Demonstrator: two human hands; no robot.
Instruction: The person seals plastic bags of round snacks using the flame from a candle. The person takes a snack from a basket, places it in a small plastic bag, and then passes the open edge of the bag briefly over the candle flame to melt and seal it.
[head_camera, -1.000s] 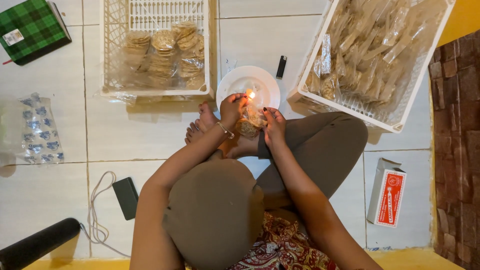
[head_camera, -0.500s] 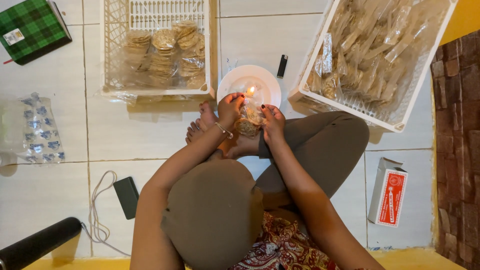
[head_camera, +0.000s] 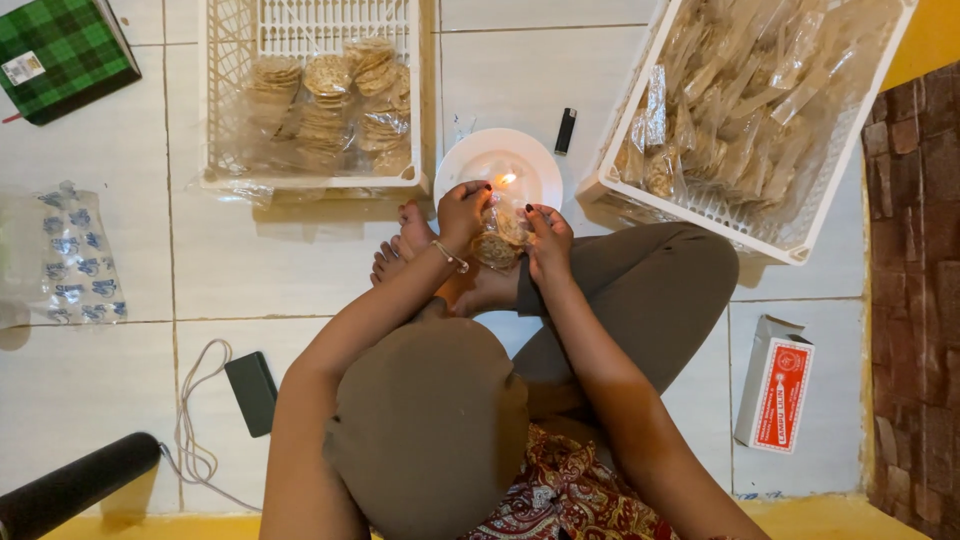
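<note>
while both hands (head_camera: 505, 215) pinch the cracker packet (head_camera: 497, 236), white crates (head_camera: 420, 130) flank them.

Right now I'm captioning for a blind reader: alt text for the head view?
Seen from above, a seated person's left hand and right hand hold a small clear bag of crackers at a candle flame on a white plate, between two white baskets of crackers.
</note>
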